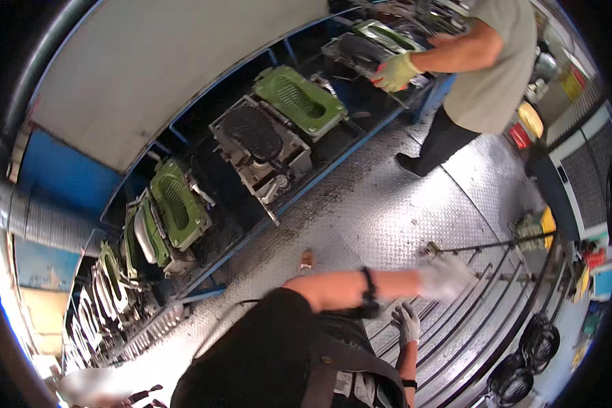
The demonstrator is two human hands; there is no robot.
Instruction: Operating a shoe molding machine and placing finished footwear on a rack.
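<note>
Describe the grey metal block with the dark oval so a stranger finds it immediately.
Start at the long blue-edged bench slanting across the picture. Midway along it, between two green pieces with ribbed hollows, sits the grey metal block. Its black oval face sets it apart from both.

Left forearm reaches across, right of center; left hand blurred. Right hand lower right, fingers loosely extended.
</note>
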